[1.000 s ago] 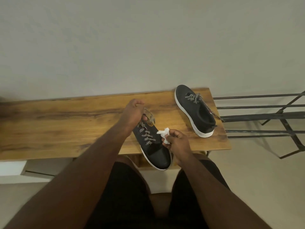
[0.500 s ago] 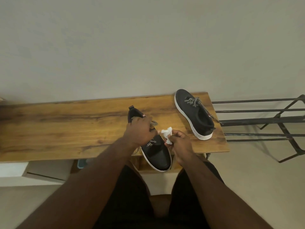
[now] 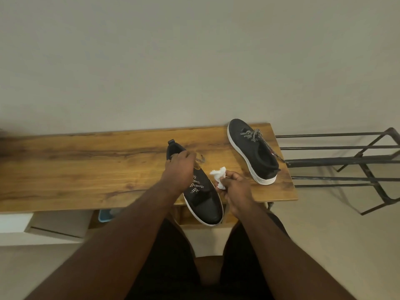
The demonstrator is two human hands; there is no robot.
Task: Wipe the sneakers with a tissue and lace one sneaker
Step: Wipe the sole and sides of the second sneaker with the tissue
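Note:
A black sneaker with a white sole [image 3: 203,204] lies on the wooden bench [image 3: 86,165], its toe sticking out over the front edge toward me. My left hand [image 3: 178,169] grips it across the opening near the heel, covering part of the striped laces. Just right of this shoe, my right hand [image 3: 236,189] pinches a crumpled white tissue [image 3: 219,177], which is close to the shoe's side. A second black sneaker [image 3: 253,152] rests at the bench's right end, toe pointing away, with loose striped laces trailing off the edge.
A black metal rack [image 3: 346,163] stands right of the bench. A plain wall rises behind it. Under the bench sit a blue container [image 3: 106,215] and a white box [image 3: 43,226]. My legs in dark shorts are below the front edge.
My left hand slid back from the far heel end to grip the near sneaker over its opening. The heel is now uncovered. The right hand with the tissue barely moved.

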